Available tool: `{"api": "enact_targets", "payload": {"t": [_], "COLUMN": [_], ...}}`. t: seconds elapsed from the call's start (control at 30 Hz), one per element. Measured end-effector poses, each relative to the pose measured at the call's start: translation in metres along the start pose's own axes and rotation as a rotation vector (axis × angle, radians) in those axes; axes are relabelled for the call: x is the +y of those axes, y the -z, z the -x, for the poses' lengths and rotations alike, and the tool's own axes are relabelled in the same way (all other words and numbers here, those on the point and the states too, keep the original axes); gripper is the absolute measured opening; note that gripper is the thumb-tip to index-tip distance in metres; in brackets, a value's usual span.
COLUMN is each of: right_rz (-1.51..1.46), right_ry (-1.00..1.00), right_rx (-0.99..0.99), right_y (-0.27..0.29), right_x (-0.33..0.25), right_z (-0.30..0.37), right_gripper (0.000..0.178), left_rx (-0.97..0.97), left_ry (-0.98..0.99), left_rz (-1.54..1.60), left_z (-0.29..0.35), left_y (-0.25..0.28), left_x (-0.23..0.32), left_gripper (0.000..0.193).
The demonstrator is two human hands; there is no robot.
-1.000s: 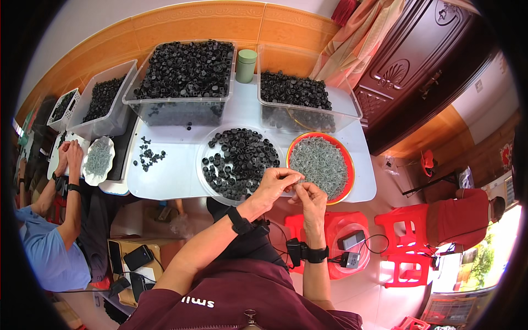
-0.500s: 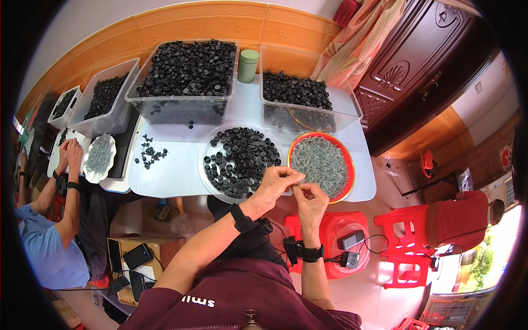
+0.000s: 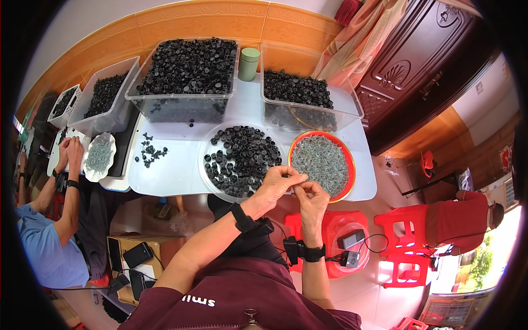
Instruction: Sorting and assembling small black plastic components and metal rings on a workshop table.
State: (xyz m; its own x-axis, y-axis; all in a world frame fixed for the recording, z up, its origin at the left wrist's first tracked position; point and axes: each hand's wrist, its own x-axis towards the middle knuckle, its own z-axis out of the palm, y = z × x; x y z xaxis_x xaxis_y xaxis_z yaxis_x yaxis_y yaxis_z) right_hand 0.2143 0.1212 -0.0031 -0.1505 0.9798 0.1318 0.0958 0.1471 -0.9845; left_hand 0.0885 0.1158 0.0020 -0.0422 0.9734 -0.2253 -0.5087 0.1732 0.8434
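My left hand (image 3: 275, 186) and my right hand (image 3: 312, 201) meet fingertip to fingertip just off the table's front edge. Each one is closed in a pinch, and whatever lies between the fingers is hidden or too small to name. Just beyond them stands a red-rimmed bowl (image 3: 351, 165) heaped with small grey metal screws (image 3: 322, 160). To its left, a round clear tray (image 3: 204, 147) carries many black plastic caps (image 3: 242, 157), some cup side up.
Large clear bins (image 3: 181, 99) (image 3: 313, 107) of black parts line the back, a green canister (image 3: 248, 63) between them. Loose black pieces (image 3: 148, 151) lie on the white table (image 3: 170, 179). At left, a co-worker's hands (image 3: 70, 151) work beside a scalloped dish (image 3: 91, 175). Red stools (image 3: 404, 223) stand right.
Both hands stay pinched together in nearly the same place, with only a slight shift of the fingers. The bins and bowls have not moved.
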Motion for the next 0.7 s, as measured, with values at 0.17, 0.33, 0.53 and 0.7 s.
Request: {"api": "enact_targets", "payload": {"t": [0.17, 0.33, 0.53, 0.7], "right_rz": [-0.171, -0.222, -0.215, -0.171], "right_ry": [-0.085, -0.138, -0.175, -0.114], "right_rx": [-0.020, -0.051, -0.065, -0.055], "right_y": [0.000, 0.004, 0.004, 0.005], "right_x": [-0.008, -0.011, -0.012, -0.010], "right_z": [-0.001, 0.000, -0.001, -0.002], "right_gripper": [0.012, 0.012, 0.011, 0.011], "left_rx": [-0.073, -0.195, -0.124, -0.064], "left_ry": [0.050, 0.025, 0.004, 0.023], "left_rz": [0.025, 0.070, -0.025, 0.028], "left_z": [0.001, 0.000, 0.001, 0.000], "left_y": [0.004, 0.010, 0.007, 0.005], "left_x": [0.005, 0.002, 0.001, -0.004], "left_gripper": [0.019, 0.021, 0.015, 0.013]}}
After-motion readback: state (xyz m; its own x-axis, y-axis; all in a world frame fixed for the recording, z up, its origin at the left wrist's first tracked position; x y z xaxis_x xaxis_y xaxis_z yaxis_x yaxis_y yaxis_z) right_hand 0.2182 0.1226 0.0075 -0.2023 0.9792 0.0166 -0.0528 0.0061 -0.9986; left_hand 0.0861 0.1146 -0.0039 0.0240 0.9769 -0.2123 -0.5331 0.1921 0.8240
